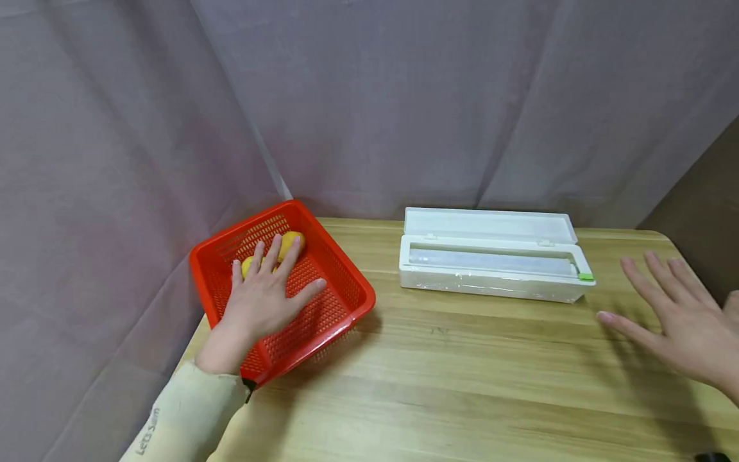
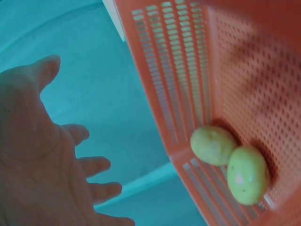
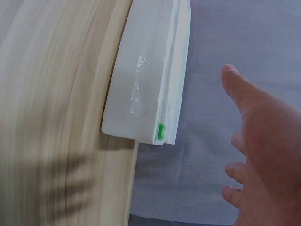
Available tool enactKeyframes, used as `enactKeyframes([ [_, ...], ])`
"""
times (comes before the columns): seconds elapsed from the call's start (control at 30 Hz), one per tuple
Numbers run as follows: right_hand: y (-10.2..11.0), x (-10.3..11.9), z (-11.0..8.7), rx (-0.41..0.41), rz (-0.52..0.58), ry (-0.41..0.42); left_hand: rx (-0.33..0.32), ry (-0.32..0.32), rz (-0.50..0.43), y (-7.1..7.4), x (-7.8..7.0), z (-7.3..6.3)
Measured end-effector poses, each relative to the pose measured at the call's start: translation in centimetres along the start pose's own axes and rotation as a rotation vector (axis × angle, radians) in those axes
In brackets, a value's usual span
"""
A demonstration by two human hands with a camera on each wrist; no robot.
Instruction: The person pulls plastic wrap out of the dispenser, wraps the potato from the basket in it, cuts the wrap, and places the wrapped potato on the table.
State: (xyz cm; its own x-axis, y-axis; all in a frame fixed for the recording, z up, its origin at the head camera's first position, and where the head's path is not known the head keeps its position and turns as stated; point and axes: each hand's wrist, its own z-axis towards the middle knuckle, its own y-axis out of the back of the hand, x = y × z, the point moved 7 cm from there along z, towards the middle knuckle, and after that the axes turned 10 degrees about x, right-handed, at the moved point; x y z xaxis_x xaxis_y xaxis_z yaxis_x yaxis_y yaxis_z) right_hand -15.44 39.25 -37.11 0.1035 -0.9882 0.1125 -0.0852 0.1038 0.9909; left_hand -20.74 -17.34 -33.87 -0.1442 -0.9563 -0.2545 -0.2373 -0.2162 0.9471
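Note:
My left hand is held over the red plastic basket with its fingers spread, gripping nothing. Two smooth yellow potatoes lie together in one corner of the basket; in the head view the fingers partly cover them. To the right, a white cling film dispenser box stands with its lid raised at the back. Inside lies a roll of film, and a green slider sits at the right end. My right hand hovers beside that end, fingers extended and holding nothing.
Both containers are on a light wooden table. Grey cloth hangs behind it and along the left side. A brown surface rises at the right, and a small dark object shows at the bottom right corner.

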Motion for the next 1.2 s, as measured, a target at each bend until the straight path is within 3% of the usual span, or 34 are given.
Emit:
enactKeyframes([
  [0.37,0.2,1.2,0.1,0.032,0.031,0.044,0.015,-0.048,0.029,-1.8,-4.4,0.8],
  [0.6,-0.5,1.2,-0.1,0.041,0.117,0.084,0.026,-0.089,0.027,-2.8,-8.2,1.1],
  [0.9,-0.3,1.4,-0.2,0.006,0.150,0.122,0.039,-0.161,0.048,-4.3,-13.3,2.2],
  [1.2,-0.4,1.7,-0.4,-0.001,0.255,0.183,0.063,-0.196,0.044,-6.2,-15.9,3.1],
])
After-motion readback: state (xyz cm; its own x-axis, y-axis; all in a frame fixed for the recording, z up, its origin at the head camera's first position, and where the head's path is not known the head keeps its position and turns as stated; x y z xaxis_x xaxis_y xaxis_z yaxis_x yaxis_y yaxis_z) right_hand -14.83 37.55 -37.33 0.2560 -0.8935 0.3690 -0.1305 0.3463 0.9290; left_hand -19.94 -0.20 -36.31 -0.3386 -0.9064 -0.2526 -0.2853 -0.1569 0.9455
